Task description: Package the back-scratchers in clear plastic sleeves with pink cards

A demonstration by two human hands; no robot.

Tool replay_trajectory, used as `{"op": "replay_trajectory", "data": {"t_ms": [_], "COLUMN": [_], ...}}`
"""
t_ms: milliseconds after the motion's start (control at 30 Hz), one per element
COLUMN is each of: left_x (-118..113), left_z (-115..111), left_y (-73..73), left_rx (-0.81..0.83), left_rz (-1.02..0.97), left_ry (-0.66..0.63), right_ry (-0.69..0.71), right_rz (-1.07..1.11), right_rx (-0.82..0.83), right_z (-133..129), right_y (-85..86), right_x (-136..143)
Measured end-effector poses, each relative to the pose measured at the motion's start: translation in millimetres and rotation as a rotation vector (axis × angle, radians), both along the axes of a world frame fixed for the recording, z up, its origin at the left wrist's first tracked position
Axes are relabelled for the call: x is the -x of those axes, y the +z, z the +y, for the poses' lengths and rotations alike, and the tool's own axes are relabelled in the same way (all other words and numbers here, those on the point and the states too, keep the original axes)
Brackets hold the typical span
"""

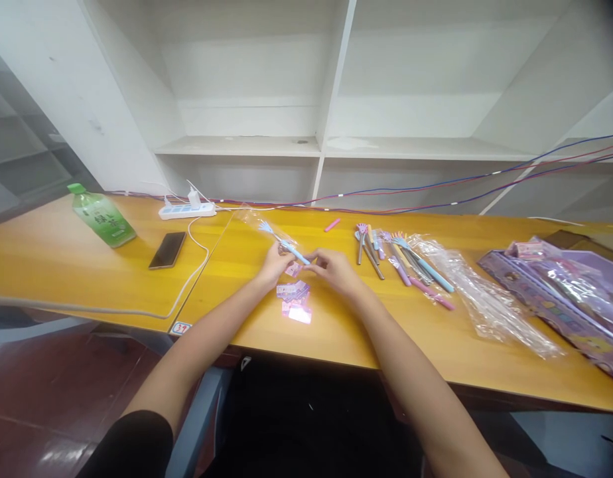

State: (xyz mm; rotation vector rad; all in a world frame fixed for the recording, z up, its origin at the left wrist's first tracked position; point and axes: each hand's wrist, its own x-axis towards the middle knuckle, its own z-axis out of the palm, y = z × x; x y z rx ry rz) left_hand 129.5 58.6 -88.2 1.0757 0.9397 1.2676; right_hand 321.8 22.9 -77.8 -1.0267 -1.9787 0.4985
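Note:
Between my two hands is a blue back scratcher [295, 251] with a small hand-shaped head, partly inside a clear plastic sleeve [247, 214]. My left hand [276, 264] pinches it near the middle of its length. At the handle's lower end, the fingers of my right hand [331, 267] close on it. Small purple and pink printed cards [292, 292] lie in a loose pile on the table just below my hands. To the right lie several more back scratchers [399, 255] with pink, orange, blue and purple parts, some in clear sleeves.
A heap of clear plastic sleeves [485, 299] and a purple printed bag [540, 292] with wrapped items lie at the right. A pink tube [332, 224] is near the back. Leftward are a phone [168, 250], a green bottle [102, 216] and a power strip [187, 210] with a cable.

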Motion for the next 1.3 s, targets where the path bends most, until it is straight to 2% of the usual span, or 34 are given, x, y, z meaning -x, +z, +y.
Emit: {"op": "replay_trajectory", "data": {"t_ms": [133,333,533,633,700,900,1133,1300], "left_x": [-6,-8,-6,-7,-8,-9,-5,-1], "left_z": [-5,-7,-11,-16,-19,-19,-11,-8], "left_y": [-6.4,-8.2,-1.9,3.3,6.5,9.7,14.7,17.7], "left_rx": [-0.031,-0.06,-0.035,-0.01,0.006,0.093,0.041,0.061], "left_rz": [0.108,0.137,0.124,0.091,0.067,-0.066,-0.078,-0.069], "left_ry": [-0.167,-0.228,-0.269,-0.3,-0.308,-0.266,-0.127,-0.04], "right_ry": [-0.029,-0.049,-0.108,-0.168,-0.162,0.025,0.038,0.017], "right_rz": [-0.01,-0.047,-0.049,-0.008,0.027,0.025,0.01,0.052], "right_rx": [-0.127,-0.258,-0.3,-0.271,-0.231,-0.176,-0.06,-0.107], "right_z": [4,4,1,2,4,0,-7,-5], "right_y": [-2.9,-2.3,-0.3,-0.9,-1.7,0.1,6.9,3.1], "right_x": [-3,-5,-3,-3,-3,2,4,2]}}
